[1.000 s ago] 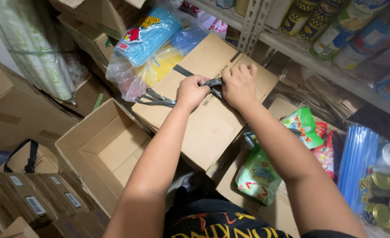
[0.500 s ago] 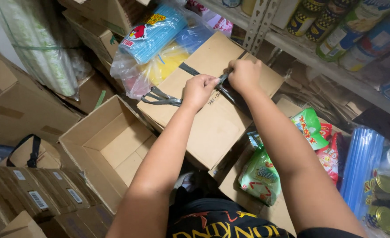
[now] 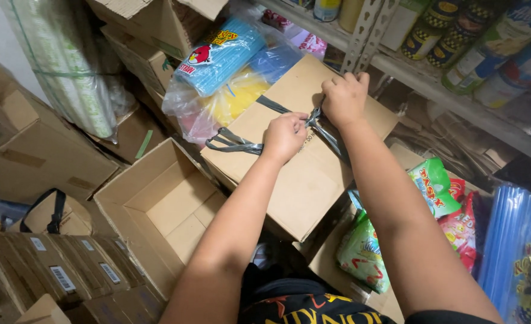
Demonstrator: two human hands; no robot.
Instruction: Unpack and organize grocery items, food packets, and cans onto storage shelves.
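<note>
Gripping grey strap (image 3: 241, 144) atop closed cardboard box (image 3: 301, 180): left hand (image 3: 285, 137), right hand (image 3: 345, 99) both fisted on it, farther apart than before.

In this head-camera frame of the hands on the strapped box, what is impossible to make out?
- Head view: the knot in the grey strap, covered by the left hand and right hand.
- What the closed cardboard box contains.
- The box's near lower corner, behind the left forearm.
- Shelf cans, cut off by the top edge.
</note>
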